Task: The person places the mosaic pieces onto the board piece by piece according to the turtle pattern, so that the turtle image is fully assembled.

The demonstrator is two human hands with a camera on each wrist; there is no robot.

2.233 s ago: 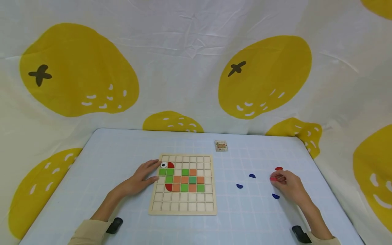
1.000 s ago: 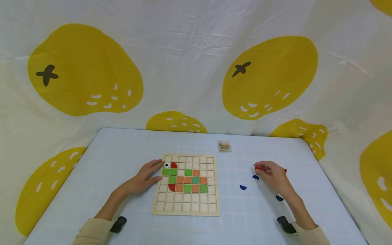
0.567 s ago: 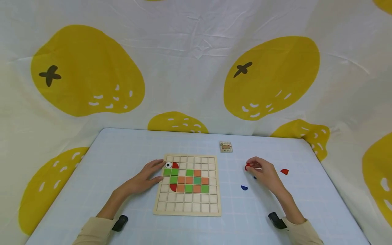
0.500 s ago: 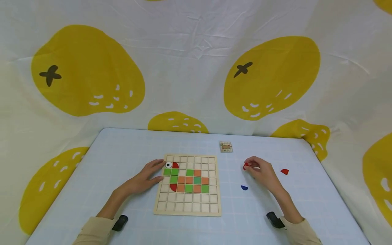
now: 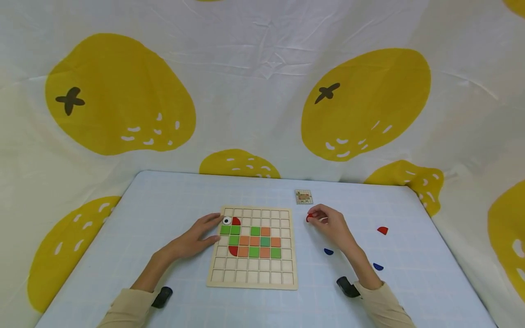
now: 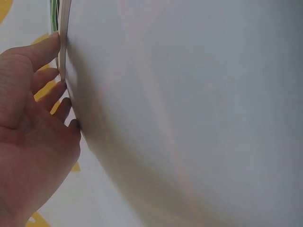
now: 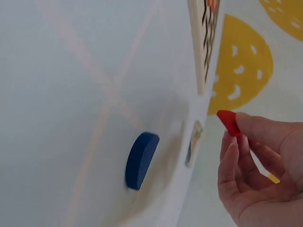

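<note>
Thumb and fingertips of my right hand (image 5: 334, 228) pinch a small red quarter-round tile (image 7: 228, 122), held just right of the wooden grid board (image 5: 252, 285). My left hand (image 5: 190, 239) rests at the board's left edge, its fingers extended along that side, as the left wrist view shows at the board edge (image 6: 64, 42). On the board, green tiles (image 5: 254, 252), orange tiles (image 5: 243, 251), a teal tile (image 5: 265, 242), red rounded tiles (image 5: 233, 251) and a white eye tile (image 5: 227, 220) form an animal-like figure.
Blue half-round tiles (image 5: 328, 251) lie right of the board, another blue tile (image 5: 378, 267) farther right. A second loose red tile (image 5: 383, 230) lies behind that one. A small picture card (image 5: 304, 197) lies beyond the right hand. A fruit-print cloth (image 5: 246, 91) hangs behind the table.
My right hand has moved left across the table toward the board, carrying the pinched red tile and uncovering the other red tile and a blue one. My left hand stays at the board's edge.
</note>
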